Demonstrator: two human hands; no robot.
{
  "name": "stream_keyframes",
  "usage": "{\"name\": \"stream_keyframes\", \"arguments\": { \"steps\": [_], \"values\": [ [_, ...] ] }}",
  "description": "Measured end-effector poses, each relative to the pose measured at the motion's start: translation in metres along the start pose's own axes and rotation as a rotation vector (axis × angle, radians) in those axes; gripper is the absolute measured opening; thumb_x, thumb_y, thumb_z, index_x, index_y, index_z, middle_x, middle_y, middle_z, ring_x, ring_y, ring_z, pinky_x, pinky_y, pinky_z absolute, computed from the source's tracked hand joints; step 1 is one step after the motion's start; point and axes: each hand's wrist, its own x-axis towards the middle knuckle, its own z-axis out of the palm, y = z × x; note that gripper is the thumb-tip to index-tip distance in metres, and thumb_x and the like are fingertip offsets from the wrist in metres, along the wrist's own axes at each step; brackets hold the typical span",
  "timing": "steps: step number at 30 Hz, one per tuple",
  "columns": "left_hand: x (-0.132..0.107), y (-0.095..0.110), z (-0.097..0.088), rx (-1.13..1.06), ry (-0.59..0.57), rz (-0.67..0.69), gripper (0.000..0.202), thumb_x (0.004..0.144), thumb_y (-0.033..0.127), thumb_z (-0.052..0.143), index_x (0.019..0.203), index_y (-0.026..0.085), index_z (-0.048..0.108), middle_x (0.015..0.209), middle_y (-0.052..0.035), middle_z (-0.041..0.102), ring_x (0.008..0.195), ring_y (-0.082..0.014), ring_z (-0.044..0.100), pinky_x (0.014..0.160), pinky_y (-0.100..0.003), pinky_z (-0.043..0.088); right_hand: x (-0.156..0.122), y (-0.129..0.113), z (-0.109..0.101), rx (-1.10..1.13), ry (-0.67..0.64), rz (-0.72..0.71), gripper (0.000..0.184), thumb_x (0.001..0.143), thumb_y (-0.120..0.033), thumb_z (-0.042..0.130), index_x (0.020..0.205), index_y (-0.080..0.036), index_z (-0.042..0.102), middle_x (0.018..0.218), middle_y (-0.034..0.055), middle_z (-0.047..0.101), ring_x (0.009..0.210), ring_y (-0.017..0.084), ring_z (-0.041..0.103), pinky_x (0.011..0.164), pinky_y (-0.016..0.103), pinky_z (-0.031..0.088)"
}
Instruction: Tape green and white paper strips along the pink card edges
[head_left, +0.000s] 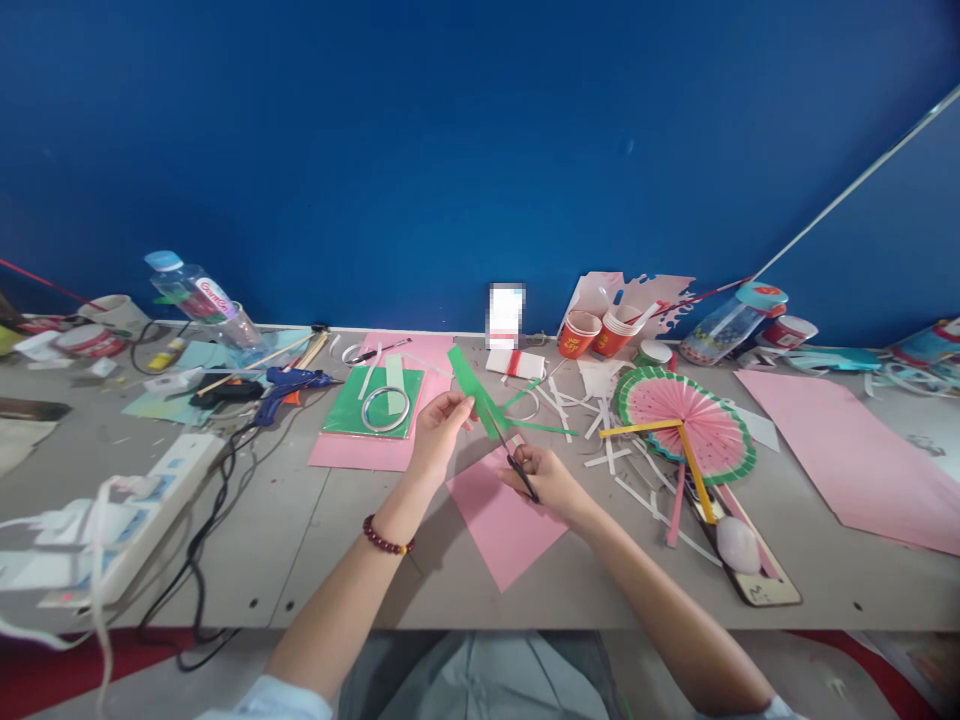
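Note:
Between the thumb and fingers of my left hand is a strip of green paper, slanting up to the left. My right hand is closed around the handles of black-handled scissors. The scissor blades reach up to the lower part of the green strip. Beneath both hands lies a square of pink paper on the table. Thin green and white paper strips are scattered just beyond my right hand. A stack of green paper, with a silver ring on it, lies left of my left hand.
At right sits a watermelon-patterned paper fan, beside a large pink sheet. Red paper cups stand near the blue wall. To the left are a blue glue gun, a power strip, dark cables and a tilted plastic bottle.

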Motion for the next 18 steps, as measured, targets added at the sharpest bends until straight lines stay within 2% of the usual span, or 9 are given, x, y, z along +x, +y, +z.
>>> {"name": "stream_keyframes", "arguments": {
  "steps": [8, 18],
  "values": [
    [-0.0011, 0.0048, -0.0006, 0.154, 0.014, 0.064, 0.024, 0.067, 0.039, 0.072, 0.063, 0.018, 0.06, 0.055, 0.0018, 0.059, 0.054, -0.011, 0.053, 0.056, -0.023, 0.042, -0.0013, -0.0012, 0.0, -0.009, -0.049, 0.026, 0.035, 0.069, -0.042, 0.071, 0.07, -0.022, 0.043, 0.044, -0.009, 0.048, 0.035, 0.006, 0.032, 0.033, 0.017, 0.023],
    [-0.0055, 0.0063, 0.005, 0.17, -0.016, 0.019, 0.023, 0.065, 0.039, 0.071, 0.062, 0.018, 0.06, 0.055, 0.0013, 0.059, 0.053, -0.0109, 0.052, 0.054, -0.023, 0.041, -0.0016, -0.0045, 0.0013, 0.048, -0.027, 0.028, 0.035, 0.068, -0.042, 0.072, 0.07, -0.021, 0.043, 0.043, -0.0092, 0.046, 0.035, 0.006, 0.032, 0.033, 0.017, 0.021]
  ]
}}
